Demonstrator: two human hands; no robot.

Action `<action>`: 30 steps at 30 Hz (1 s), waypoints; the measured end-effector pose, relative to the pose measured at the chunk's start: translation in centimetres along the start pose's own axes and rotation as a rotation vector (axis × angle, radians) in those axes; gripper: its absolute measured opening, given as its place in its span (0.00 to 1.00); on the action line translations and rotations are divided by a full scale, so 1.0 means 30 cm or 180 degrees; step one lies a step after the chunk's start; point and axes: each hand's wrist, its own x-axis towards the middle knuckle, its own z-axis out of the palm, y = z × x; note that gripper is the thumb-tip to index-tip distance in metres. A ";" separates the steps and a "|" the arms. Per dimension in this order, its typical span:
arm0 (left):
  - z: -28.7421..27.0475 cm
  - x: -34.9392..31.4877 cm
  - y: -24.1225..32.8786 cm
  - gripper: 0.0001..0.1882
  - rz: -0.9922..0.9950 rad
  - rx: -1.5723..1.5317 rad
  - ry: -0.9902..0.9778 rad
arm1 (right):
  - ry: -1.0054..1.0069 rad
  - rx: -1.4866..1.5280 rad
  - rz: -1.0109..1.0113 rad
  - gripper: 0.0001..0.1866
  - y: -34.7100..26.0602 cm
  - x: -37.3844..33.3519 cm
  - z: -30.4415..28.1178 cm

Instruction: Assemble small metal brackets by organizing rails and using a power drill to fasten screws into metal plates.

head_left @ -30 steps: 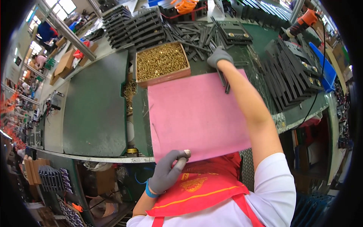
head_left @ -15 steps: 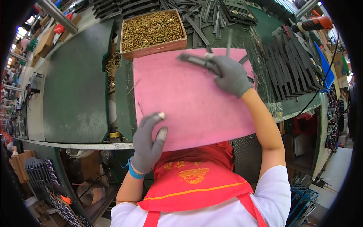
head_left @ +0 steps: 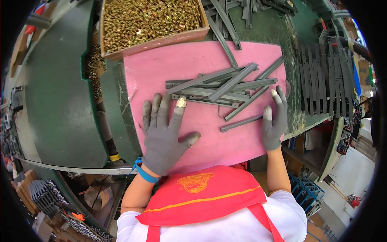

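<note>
A loose pile of dark grey channel-shaped strips (head_left: 229,86) lies criss-cross on the pink mat (head_left: 155,66). My left hand (head_left: 163,135), gloved in grey with a worn pale patch on the index fingertip, is spread flat just below the pile's left end and holds nothing. To the right of the pile, my right hand (head_left: 275,123) is also gloved, with its fingers stretched and thumb apart. A single strip (head_left: 241,123) lies nearer me, its right end by my right thumb; I cannot tell whether they touch.
At the far left of the mat stands a cardboard box (head_left: 155,43) full of small brass-coloured fittings. More loose fittings (head_left: 95,72) fill a gap beside the green board (head_left: 56,92). Stacked dark brackets (head_left: 322,80) line the right side, and more long strips (head_left: 227,20) lie at the back.
Several strips now lie piled on the mat. My right hand has let go of strips and drawn back toward me. The left hand has moved farther onto the mat, fingers spread.
</note>
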 end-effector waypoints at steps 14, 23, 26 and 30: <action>0.054 0.048 0.186 0.13 0.0463 -0.0123 0.0410 | -0.0444 -0.0104 -0.1180 0.15 0.033 0.097 -0.011; 0.097 0.130 0.256 0.07 0.0280 0.0174 0.0942 | -0.0170 0.0333 -0.1222 0.16 0.039 0.084 0.029; 0.024 0.163 0.249 0.06 -0.0637 -0.1124 0.0814 | -0.0065 0.0472 -0.1208 0.15 0.042 0.084 0.022; -0.042 0.179 0.203 0.10 -0.2015 -0.2145 -0.0409 | -0.0077 0.0560 -0.1352 0.19 0.011 0.079 -0.009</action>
